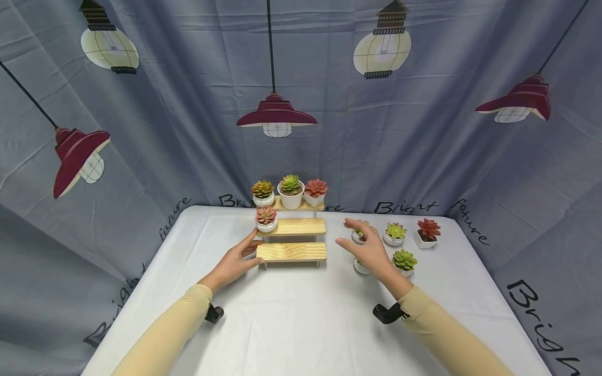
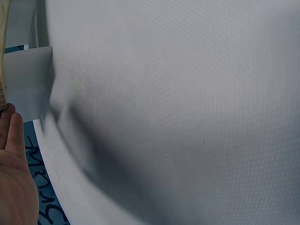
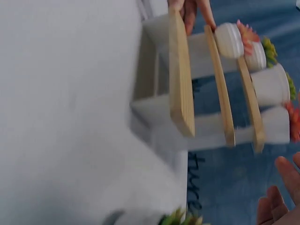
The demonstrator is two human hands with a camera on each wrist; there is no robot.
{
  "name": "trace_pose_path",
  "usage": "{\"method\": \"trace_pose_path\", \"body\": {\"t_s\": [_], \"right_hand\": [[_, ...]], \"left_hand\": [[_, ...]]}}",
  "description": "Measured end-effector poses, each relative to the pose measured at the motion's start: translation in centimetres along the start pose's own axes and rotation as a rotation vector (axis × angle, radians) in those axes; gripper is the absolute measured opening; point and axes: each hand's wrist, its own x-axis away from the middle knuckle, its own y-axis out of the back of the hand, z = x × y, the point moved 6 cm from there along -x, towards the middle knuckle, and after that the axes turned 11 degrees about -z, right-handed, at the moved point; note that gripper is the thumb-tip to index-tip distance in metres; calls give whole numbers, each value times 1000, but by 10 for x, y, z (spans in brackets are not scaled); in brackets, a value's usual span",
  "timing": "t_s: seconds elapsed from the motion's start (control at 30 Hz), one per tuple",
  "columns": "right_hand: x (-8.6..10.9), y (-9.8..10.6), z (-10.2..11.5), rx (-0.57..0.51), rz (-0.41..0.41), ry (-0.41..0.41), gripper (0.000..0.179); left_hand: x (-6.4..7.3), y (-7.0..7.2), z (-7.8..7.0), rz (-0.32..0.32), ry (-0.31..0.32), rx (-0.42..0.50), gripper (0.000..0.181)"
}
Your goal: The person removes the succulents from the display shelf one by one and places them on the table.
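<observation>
A three-step wooden plant stand (image 1: 291, 253) is at the table's centre. My left hand (image 1: 236, 262) is at the stand's left end, its fairly straight fingers touching the step ends. In the left wrist view, the fingertips (image 2: 11, 108) meet a step's edge. A pink potted succulent (image 1: 266, 220) sits on the middle step's left end, just above that hand. My right hand (image 1: 371, 253) hovers right of the stand, thumb and fingers spread and holding nothing. It partly hides two small potted succulents, one yellow-green (image 1: 358, 236) and one lower pot (image 1: 360, 267).
On the top step are an orange-green succulent (image 1: 262, 193), a green one (image 1: 291, 191) and a red-pink one (image 1: 315, 191). Right of my right hand stand a yellow-green succulent (image 1: 394, 234), a red one (image 1: 427, 233) and a green one (image 1: 404, 261). A printed curtain (image 1: 301, 151) backs the white table (image 1: 291, 324).
</observation>
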Motion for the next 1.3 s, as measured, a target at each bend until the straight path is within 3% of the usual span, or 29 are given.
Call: {"method": "trace_pose_path", "body": {"t_s": [0.27,0.57,1.3], "right_hand": [[-2,-41,17,-40,64,42,70],[-9,-75,28,-39,59,52,68],[-20,-119,40,96,-6,70,67]], "left_hand": [[1,0,-3,-3,-5,1,94],[-1,-1,-2,-15,-21,29,93],[0,0,-1,-2,15,17,94]]}}
